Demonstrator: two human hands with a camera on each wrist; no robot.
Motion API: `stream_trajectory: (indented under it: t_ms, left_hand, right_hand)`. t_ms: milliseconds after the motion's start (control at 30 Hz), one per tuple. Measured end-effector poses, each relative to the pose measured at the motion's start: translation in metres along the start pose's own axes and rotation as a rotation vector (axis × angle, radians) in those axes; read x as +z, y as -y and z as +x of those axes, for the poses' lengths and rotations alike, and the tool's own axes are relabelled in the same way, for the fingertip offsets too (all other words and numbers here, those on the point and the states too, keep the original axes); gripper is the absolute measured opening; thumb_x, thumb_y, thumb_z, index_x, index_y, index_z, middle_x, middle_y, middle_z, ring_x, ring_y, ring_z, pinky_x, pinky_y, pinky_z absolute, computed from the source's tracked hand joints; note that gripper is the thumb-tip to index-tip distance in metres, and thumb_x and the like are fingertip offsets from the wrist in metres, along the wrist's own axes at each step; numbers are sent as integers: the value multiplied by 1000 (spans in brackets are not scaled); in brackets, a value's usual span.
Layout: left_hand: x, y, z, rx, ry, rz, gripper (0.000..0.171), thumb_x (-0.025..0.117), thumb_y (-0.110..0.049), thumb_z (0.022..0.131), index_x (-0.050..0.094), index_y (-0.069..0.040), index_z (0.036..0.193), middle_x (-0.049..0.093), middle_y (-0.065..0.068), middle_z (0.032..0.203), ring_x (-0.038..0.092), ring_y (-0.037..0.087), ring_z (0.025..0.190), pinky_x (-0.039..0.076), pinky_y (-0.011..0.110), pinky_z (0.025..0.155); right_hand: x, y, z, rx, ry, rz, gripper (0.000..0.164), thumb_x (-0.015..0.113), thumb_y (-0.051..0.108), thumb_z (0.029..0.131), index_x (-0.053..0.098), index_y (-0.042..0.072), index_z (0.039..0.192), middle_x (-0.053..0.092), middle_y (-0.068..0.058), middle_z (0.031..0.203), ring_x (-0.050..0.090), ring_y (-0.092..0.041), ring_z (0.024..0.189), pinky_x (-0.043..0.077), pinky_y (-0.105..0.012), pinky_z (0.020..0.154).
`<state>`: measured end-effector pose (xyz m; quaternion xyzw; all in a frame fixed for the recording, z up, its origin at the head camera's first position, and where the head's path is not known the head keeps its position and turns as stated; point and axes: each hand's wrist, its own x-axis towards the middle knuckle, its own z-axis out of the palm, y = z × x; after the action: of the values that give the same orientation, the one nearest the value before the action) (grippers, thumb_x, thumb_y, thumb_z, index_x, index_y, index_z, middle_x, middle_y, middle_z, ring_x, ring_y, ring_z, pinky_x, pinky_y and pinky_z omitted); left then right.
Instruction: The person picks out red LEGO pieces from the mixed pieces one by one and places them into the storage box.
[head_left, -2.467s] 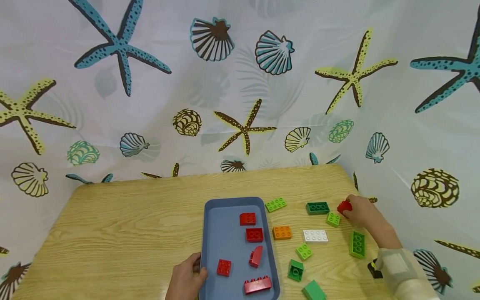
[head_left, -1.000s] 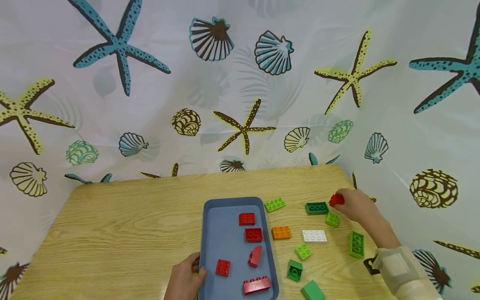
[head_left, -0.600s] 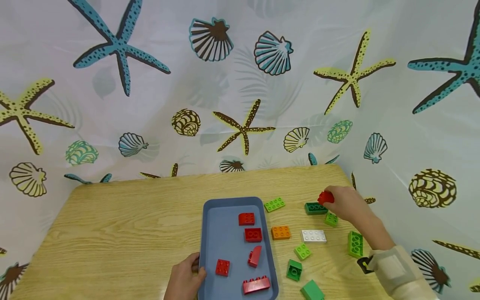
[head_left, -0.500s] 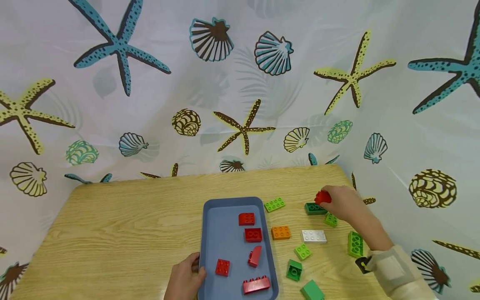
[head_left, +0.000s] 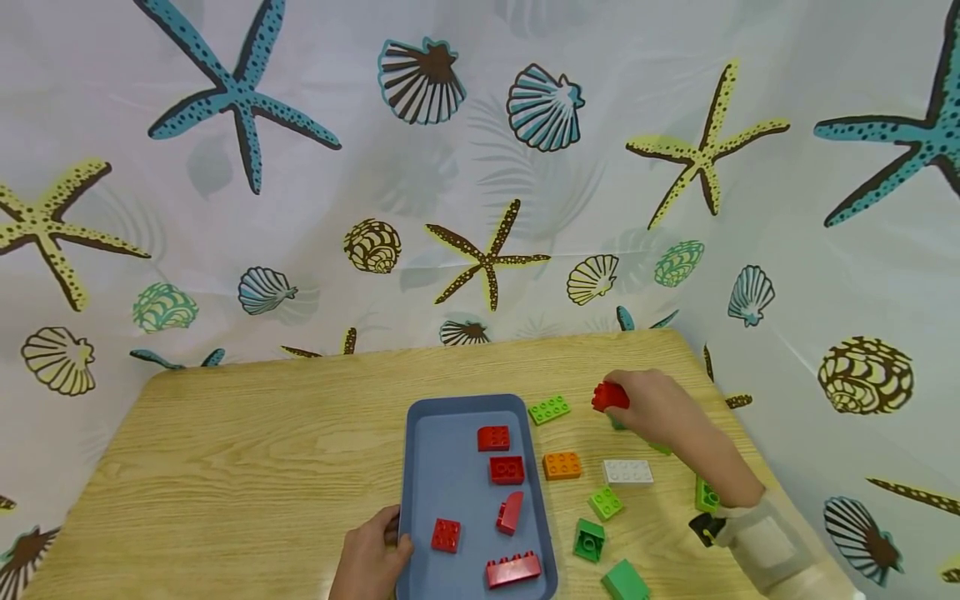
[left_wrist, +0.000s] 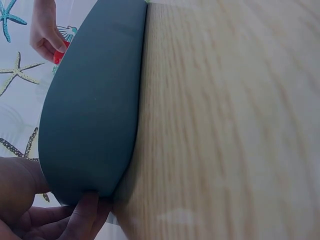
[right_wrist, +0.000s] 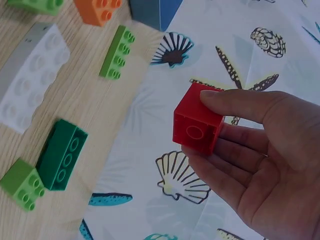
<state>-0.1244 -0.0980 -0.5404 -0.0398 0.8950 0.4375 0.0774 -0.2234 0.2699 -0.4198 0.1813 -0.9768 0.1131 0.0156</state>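
My right hand pinches a red building brick above the back right of the table. In the right wrist view the thumb lies on one side of the red brick, fingers on the other, and its hollow underside shows. My left hand grips the left wall of a blue-grey tray, with the thumb at the rim and fingers against the outer wall. Several red bricks lie in the tray, among them a 2x2 brick, a curved one and a long one.
Right of the tray lie loose bricks: lime plate, orange, white, small lime, and green ones. A dark green brick is mostly hidden by the right hand in the head view. A patterned curtain surrounds the table.
The right hand has lifted the red brick from the table's far right and carried it leftward, over the dark green brick. The left hand and tray have stayed in place.
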Motion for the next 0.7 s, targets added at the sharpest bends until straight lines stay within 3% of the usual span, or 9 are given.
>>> stream_trajectory:
  t_ms: [367, 700]
  left_hand:
    - [0, -1, 0, 5, -12, 15, 40, 62, -4, 72, 59, 8, 110, 68, 13, 89, 60, 11, 71, 56, 35, 61]
    - [-1, -1, 1, -18, 9, 5, 41, 62, -5, 73, 58, 9, 111, 68, 14, 90, 61, 13, 73, 56, 37, 63]
  right_hand:
    - [9, 35, 10, -78, 33, 27, 33, 70, 19, 76, 62, 3, 104, 65, -6, 85, 53, -16, 68, 52, -30, 58]
    - [22, 62, 17, -89, 100, 14, 35, 71, 23, 76, 62, 6, 106, 65, -3, 85, 53, -13, 68, 52, -27, 58]
